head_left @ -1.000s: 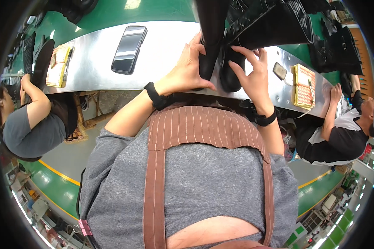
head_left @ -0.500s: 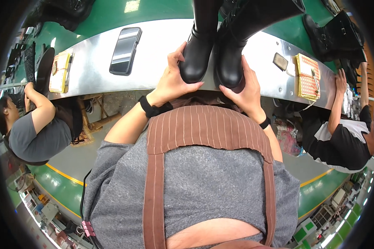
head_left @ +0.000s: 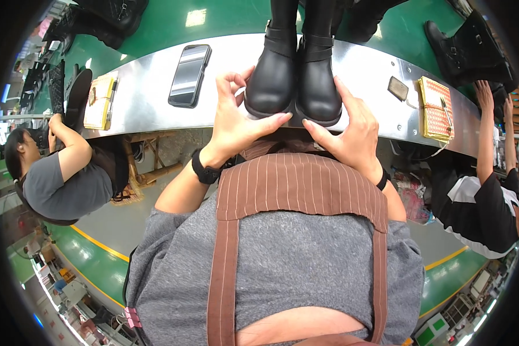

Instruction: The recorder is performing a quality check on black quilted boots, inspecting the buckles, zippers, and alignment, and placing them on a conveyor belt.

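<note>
Two black ankle-strapped boots stand upright side by side on the metal bench, toes toward me: a left boot (head_left: pixel 269 86) and a right boot (head_left: pixel 318 89). My left hand (head_left: pixel 236 109) curves around the left boot's toe, thumb against its front lower edge and fingers along its outer side. Around the right boot's toe, my right hand (head_left: pixel 352 118) mirrors this, thumb at the front and index finger at the outer side. The two thumbs point toward each other, apart. The boot shafts run out of the picture at the top.
On the bench (head_left: pixel 144 86) lie a black phone (head_left: pixel 190 75), a small dark block (head_left: pixel 398 89), and yellow-edged card stacks at left (head_left: pixel 100 102) and right (head_left: pixel 436 109). More black boots (head_left: pixel 470 52) are at the right and far side. Co-workers sit at left (head_left: pixel 69 179) and right (head_left: pixel 478 202).
The boots look larger, their shafts now straighter and their ankle straps in view. My hands have spread slightly apart with the toes. The right co-worker's hand has moved from the bench to a boot.
</note>
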`<state>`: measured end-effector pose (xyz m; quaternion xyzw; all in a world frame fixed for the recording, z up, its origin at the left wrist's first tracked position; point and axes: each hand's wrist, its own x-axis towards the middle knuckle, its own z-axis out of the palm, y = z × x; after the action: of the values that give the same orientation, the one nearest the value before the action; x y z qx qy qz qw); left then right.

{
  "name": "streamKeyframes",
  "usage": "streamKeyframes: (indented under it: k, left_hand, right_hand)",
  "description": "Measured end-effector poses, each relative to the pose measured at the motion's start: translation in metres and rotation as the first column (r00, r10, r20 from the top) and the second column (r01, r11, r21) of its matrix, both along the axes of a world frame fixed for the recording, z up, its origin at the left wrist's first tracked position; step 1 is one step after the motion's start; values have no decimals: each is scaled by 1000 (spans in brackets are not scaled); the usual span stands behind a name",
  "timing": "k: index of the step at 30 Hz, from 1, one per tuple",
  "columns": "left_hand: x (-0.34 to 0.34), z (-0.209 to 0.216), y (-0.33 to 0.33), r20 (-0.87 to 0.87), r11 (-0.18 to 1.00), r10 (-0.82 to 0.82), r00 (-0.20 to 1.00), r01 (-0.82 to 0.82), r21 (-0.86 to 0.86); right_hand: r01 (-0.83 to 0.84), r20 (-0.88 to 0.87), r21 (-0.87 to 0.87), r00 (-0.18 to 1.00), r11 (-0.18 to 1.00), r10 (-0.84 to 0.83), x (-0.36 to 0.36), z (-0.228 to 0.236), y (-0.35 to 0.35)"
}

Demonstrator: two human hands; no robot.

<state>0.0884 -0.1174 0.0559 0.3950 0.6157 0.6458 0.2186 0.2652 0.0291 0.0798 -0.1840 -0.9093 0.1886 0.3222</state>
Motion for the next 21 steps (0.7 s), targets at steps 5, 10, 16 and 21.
streamKeyframes:
  k: [5, 10, 16, 21]
  left_hand:
    - [-3, 2, -22, -48, 993, 24, 999, -18, 118]
    - [-27, -8, -14, -439, 996, 92, 894, -77, 53]
    - [-36, -55, -2, -616, 965, -47, 786, -123, -232]
    - [-24, 2, 18, -751, 886, 16, 661, -357, -296]
  right_hand:
    - [-85, -74, -21, 994, 996, 84, -5, 2, -3]
    - [-201, -173, -99, 968, 975, 182, -37, -18, 12]
    - [-154, 34, -181, 986, 971, 163, -48, -76, 20]
    - [-217, 72, -100, 972, 971, 224, -46, -73, 20]
